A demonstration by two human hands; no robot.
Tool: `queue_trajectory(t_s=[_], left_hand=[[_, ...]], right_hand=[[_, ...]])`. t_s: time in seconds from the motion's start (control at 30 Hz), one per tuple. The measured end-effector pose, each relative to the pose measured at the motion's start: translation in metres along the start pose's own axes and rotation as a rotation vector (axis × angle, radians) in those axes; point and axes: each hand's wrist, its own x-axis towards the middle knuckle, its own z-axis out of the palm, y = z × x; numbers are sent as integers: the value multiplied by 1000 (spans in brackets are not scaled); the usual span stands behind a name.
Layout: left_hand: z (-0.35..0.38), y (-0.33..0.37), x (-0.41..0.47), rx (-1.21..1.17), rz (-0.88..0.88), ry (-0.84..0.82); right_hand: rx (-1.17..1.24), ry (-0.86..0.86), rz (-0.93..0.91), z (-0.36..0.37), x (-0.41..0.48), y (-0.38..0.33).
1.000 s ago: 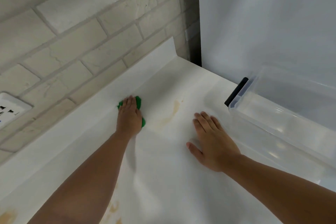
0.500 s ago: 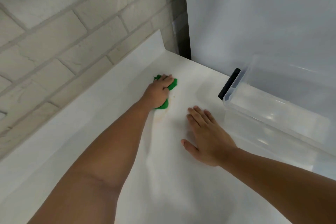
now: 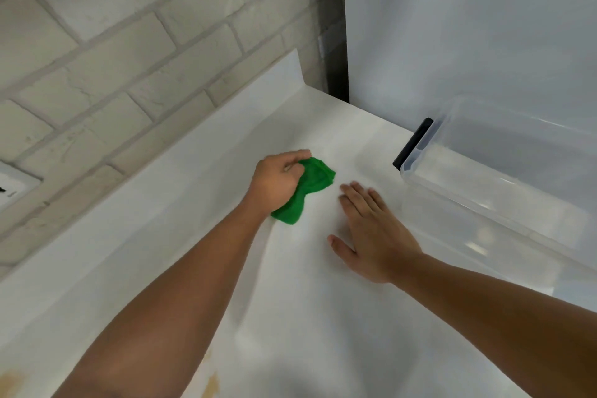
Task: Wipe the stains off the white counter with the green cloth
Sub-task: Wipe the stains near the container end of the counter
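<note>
Since a second ago the left hand (image 3: pixel 274 181) has carried the cloth (image 3: pixel 315 182) toward the clear box (image 3: pixel 484 203), and the tan streak that lay in front of the right hand (image 3: pixel 371 236) no longer shows.

One white counter (image 3: pixel 193 236) fills the lower view, with the box standing on its right part. One pale brick wall (image 3: pixel 129 42) rises well to the left of the box, and one plain white panel (image 3: pixel 468 26) stands behind it. The box is see-through, with one black handle (image 3: pixel 413 145) on its left end.

Two bare forearms reach in from below. The right hand lies palm down on the counter just left of the box, fingers straight and together, thumb spread, holding nothing. The left hand is farther left of the box, its fingers curled over the cloth and grasping it at a bunched waist.

One green cloth rests on the counter, left of the box and just beside the right fingertips. Its long axis runs on a slant: the wider end points up toward the box handle, the narrower end back under the left wrist.

Two tan stains show at the bottom edge, far from the box: one (image 3: pixel 211 386) beside the left forearm, one (image 3: pixel 11 381) in the corner. One wall socket (image 3: pixel 13 184) is cut off by the left edge.
</note>
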Motion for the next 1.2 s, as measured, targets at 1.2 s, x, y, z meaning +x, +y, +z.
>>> queue_trajectory(t_s=[1.2], left_hand=[[39, -41, -87, 481, 231, 99]], right_hand=[[62, 67, -35, 6, -1, 6]])
